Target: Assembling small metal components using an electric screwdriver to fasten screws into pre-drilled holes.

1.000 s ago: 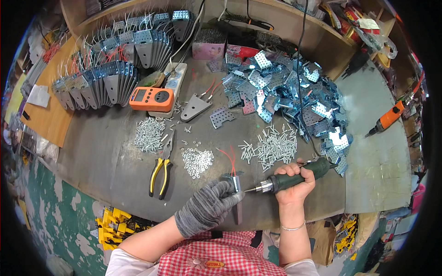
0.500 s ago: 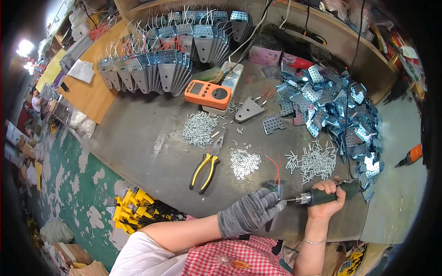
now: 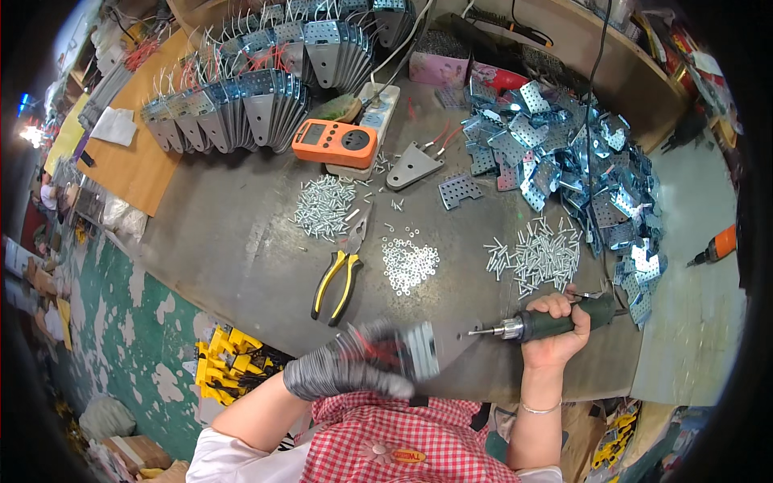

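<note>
My left hand (image 3: 342, 372), in a grey knit glove, is closed on a grey triangular metal plate (image 3: 455, 342) with a perforated bracket on its wide end. Motion smears the glove and the bracket; a red wire shows against the fingers. The plate's narrow end points right, close to the bit of a dark green power screwdriver (image 3: 541, 325). Whether bit and plate touch I cannot tell. My bare right hand (image 3: 560, 334) is wrapped round the screwdriver's body. Ahead of the hands lie a pile of small nuts (image 3: 409, 264) and a pile of screws (image 3: 541, 256).
Yellow-handled pliers (image 3: 340, 282) and another screw pile (image 3: 324, 206) lie left of the nuts. Behind are an orange meter (image 3: 334, 145), a wired triangular plate (image 3: 413, 167) and rows of finished-looking plates (image 3: 262, 113). Perforated blue-silver brackets (image 3: 555, 161) heap at right; a black cable (image 3: 593, 145) hangs there.
My left hand has drawn back left and turned the plate, so its narrow end points right. The screwdriver bit is no longer at the bracket. The whole view has shifted slightly.
</note>
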The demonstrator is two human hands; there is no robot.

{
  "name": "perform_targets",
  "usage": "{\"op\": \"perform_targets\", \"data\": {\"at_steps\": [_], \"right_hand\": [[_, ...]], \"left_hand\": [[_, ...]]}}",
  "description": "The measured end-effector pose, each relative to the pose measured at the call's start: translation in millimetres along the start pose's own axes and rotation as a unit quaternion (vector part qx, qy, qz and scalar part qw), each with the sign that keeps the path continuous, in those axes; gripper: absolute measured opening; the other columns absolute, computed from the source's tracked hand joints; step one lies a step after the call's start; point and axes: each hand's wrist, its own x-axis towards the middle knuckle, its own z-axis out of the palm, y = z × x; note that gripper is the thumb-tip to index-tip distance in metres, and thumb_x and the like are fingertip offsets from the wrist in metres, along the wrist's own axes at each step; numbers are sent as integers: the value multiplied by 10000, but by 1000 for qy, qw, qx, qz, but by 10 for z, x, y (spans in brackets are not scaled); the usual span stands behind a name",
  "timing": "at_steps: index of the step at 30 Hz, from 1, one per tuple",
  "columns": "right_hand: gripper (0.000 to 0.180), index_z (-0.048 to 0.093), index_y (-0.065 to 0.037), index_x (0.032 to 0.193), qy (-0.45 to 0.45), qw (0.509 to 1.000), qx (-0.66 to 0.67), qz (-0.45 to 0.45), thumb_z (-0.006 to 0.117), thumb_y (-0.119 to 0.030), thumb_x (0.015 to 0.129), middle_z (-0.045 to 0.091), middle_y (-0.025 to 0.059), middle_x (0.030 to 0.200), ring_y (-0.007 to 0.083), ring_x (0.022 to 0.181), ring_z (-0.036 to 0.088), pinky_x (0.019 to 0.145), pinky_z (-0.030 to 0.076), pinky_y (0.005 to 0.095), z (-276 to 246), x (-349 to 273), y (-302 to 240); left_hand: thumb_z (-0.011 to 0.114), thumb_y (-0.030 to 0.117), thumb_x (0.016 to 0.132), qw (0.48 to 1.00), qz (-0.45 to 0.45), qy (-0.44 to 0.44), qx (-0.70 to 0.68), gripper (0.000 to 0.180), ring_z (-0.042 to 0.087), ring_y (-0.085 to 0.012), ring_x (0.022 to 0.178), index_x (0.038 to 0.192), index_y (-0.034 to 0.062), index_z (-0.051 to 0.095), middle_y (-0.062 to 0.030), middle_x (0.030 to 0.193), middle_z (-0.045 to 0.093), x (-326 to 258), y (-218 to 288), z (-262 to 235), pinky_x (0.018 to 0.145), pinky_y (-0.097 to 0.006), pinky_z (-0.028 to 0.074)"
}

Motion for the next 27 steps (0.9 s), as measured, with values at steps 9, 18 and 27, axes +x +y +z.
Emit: {"op": "perform_targets", "data": {"at_steps": [9,18,27], "right_hand": [[305,589,-61,1050,-11,1000,0,-7,631,-83,749,468,5,744,139,704,473,759,453,337,131,4,205],[299,614,-97,1041,-1,1000,-7,-5,623,-103,743,505,-3,732,144,684,476,764,441,346,126,3,202],[275,628,-98,1020,20,999,30,-32,605,-120,746,505,-6,715,141,680,479,749,437,340,77,-194,87]], "left_hand": [[669,176,798,746,214,17,630,265,609,-354,916,1020,49,599,-164,902,594,353,-401,122,809,-436,507],[568,196,782,336,242,15,910,218,596,-245,892,914,45,655,-80,906,624,582,443,-203,737,-394,494],[740,87,832,846,278,87,446,205,635,-145,775,1013,34,659,-49,865,645,469,-125,-61,682,-280,519]]}}
